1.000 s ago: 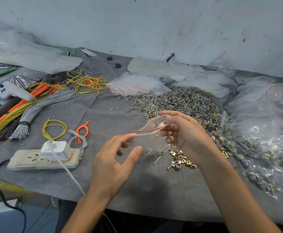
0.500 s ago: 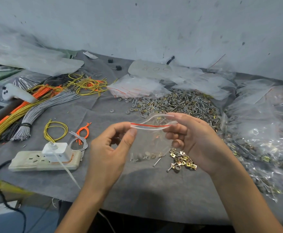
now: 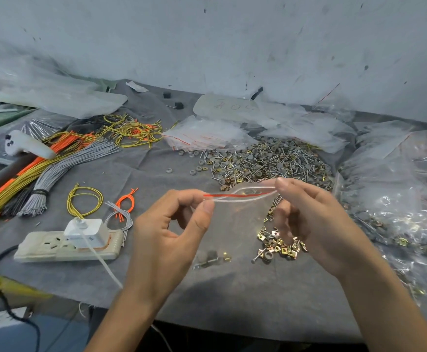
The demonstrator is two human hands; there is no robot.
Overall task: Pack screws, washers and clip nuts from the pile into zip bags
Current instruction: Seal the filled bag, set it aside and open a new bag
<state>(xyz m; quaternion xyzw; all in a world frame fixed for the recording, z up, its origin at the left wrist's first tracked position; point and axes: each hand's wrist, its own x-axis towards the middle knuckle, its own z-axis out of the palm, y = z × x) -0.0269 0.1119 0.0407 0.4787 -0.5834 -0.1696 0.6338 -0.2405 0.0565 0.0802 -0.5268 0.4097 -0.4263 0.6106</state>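
A small clear zip bag (image 3: 235,224) with a red stripe along its top hangs upright between my hands above the grey cloth. My left hand (image 3: 166,240) pinches the left end of the zip strip with thumb and forefinger. My right hand (image 3: 314,219) pinches the right end. A few screws, washers and a brass clip nut lie in the bag's bottom. Behind it spreads the big pile of screws, washers and clip nuts (image 3: 270,161). A small heap of clip nuts (image 3: 278,245) sits under my right hand.
Empty zip bags (image 3: 207,135) lie behind the pile, and filled bags (image 3: 397,199) are heaped at the right. Wire bundles (image 3: 55,161), a power strip with a charger (image 3: 67,245) and a white controller (image 3: 24,146) occupy the left. A wall stands behind.
My left hand rose and took hold of the bag's left end. The bag turned from tilted to hanging upright, stretched between both hands.
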